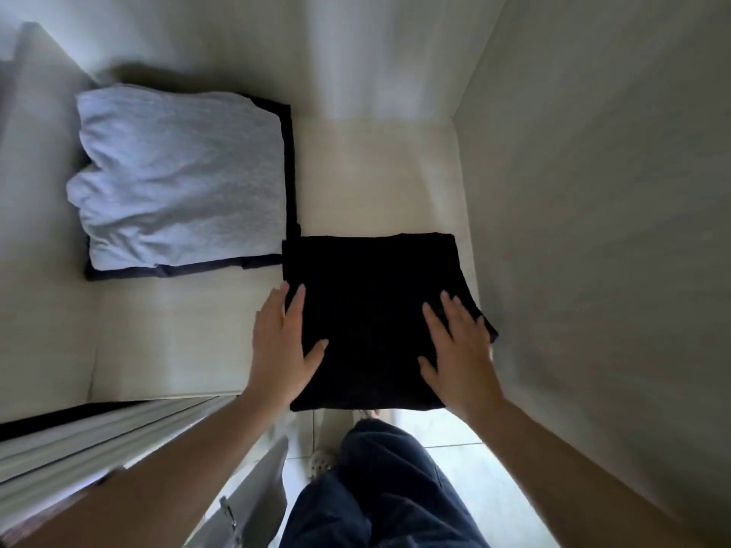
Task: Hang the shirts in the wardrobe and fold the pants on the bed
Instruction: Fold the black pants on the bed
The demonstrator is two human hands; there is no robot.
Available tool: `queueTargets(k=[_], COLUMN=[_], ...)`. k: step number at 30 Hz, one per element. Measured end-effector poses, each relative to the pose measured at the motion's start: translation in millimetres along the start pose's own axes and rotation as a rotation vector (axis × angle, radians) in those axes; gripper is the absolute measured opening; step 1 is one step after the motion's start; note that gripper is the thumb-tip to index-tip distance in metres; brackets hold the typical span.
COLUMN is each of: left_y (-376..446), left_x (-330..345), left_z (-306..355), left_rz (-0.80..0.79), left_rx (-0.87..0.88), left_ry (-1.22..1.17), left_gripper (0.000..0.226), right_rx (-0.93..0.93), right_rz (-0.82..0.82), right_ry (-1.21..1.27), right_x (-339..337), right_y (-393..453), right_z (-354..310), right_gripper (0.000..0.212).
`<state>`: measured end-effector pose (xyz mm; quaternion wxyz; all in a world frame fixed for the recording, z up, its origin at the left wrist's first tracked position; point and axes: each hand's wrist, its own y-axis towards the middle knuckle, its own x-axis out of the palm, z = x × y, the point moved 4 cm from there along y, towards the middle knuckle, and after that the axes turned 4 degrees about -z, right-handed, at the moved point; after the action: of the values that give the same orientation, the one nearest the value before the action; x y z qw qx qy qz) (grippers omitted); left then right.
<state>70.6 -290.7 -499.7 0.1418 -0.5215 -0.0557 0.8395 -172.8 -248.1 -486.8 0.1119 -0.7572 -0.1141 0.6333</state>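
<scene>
Hands flat, fingers spread: left hand (281, 346), right hand (459, 350) | black folded garment (368, 294) overhangs shelf (190, 330) front edge

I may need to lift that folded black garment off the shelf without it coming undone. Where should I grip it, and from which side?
Grip the folded black garment at its near edge, which overhangs the pale wooden shelf, from the front. The left hand and right hand lie flat near its two near corners; sliding fingers under there should keep the layers together.

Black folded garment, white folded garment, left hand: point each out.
Black folded garment (368, 294): head view, bare centre of its top face.
White folded garment (178, 179): head view, middle of its top layer.
Left hand (283, 342): head view, back of the hand.
</scene>
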Motion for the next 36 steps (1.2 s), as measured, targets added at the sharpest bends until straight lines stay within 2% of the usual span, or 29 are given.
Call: queueTargets(k=[2,3,5,9,13,23,36], left_y=[-14.4,-18.6,-17.9,8.6,47.8,151.3,253.2], left_x=[22.7,36.6,55.2,67.1,60.4,44.5,29.2], left_z=[11.9,12.5,12.7,13.9,26.8,39.2,44.8], left_rz=[-0.122,-0.2,-0.303,-0.38,-0.395,-0.388,-0.289], left_rx=[0.198,0.236,0.225,0.165,0.184,0.109,0.129], left_ry=[0.263,0.345,0.425,0.473,0.484,0.499,0.576], left_gripper=[0.092,0.091,0.085,0.086,0.094,0.084,0.082], right_rx=[-0.064,-0.055,-0.013,0.029,0.028,0.019,0.02], right_rz=[-0.095,-0.152,-0.22,-0.262,-0.292,-0.416,-0.392], right_ry=[-0.082,-0.107,-0.126,-0.144,-0.192,-0.237,-0.214], right_x=[18.9,25.7,35.7,43.9,34.5,6.2,-17.7], right_y=[-4.8,-4.9,-0.8,19.2,53.0,162.6,260.7], right_z=[-11.3,-14.2,-13.1,-0.7,9.1,28.0,46.5], right_gripper=[0.089,0.091,0.093,0.083,0.077,0.078,0.079])
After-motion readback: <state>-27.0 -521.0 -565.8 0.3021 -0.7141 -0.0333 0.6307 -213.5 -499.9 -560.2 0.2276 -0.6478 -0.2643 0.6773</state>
